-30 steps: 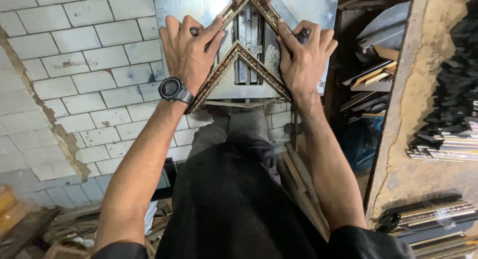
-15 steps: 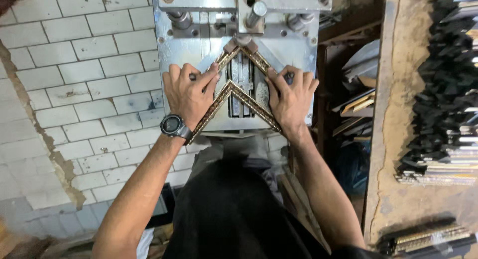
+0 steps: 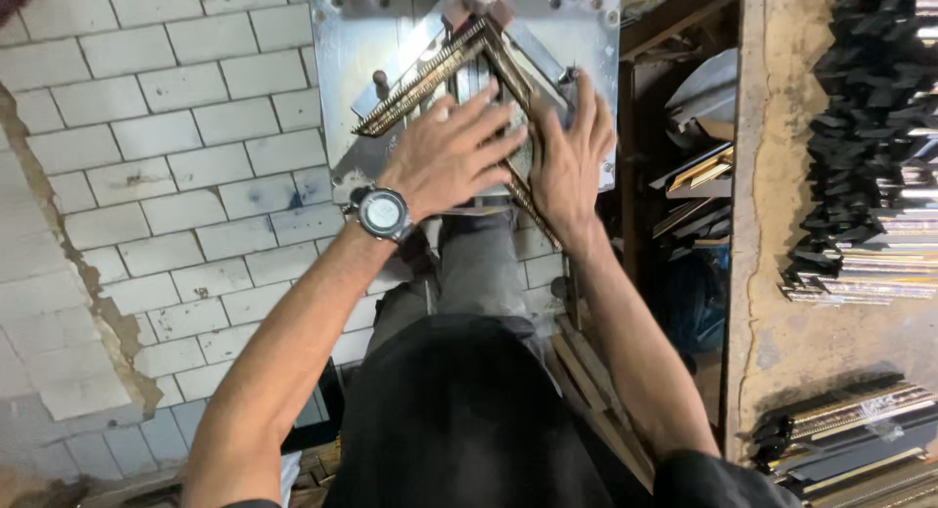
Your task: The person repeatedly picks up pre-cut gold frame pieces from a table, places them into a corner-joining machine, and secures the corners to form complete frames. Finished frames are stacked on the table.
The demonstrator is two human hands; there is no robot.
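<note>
The left hand (image 3: 445, 156) lies flat, fingers spread, its grip wide open and pressing down on the frame corner (image 3: 459, 54) rather than closing around it. The right hand (image 3: 567, 156) sits just beside it, also open-palmed, fingers stretched forward along the right strip (image 3: 532, 207) of the frame. The two gilded strips meet in a point just beyond the fingertips, on the metal plate (image 3: 337, 68) of a machine. A wristwatch (image 3: 383, 213) sits behind the left grip. Right of the right grip, well apart, stacked frame strips (image 3: 870, 264) lie on a tabletop (image 3: 782, 322).
</note>
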